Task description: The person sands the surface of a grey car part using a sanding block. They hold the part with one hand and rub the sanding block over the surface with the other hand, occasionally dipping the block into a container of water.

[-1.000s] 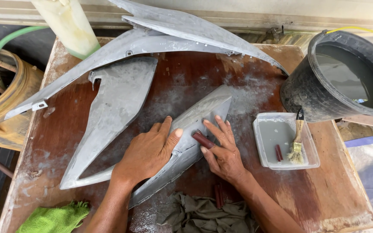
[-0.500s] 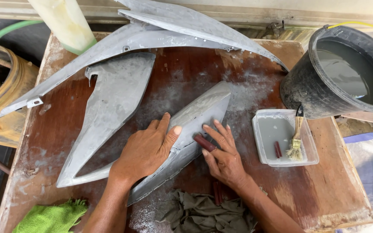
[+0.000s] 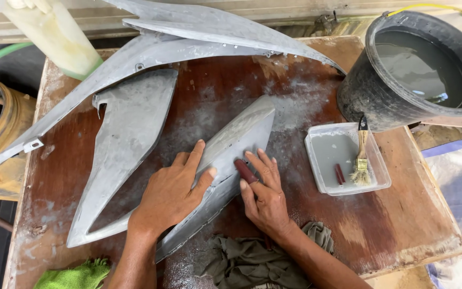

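Sanding is the work in hand, and it centres on a long grey pointed panel lying slantwise in the middle of a wooden table, its tip toward the far side. The left hand lies flat on the panel's near half, fingers spread and open, pressing it down without gripping anything. The right hand sits at the panel's right edge, fingers extended and pinning a small dark red sanding piece against the surface. The panel looks dull and pale all over, with streaks along its upper face, so by my reading much of it is already rubbed down, while the strip under the hands and the lower edge seem to be what is left; how smooth any of it is cannot be told. Pale dust lies on the table around it. Just to the left rests a second grey panel, and longer grey pieces lie across the far side, equally matt. To the right stands a shallow plastic tray with a brush, beside a black bucket of cloudy water. A grey rag and a green cloth lie at the near edge.
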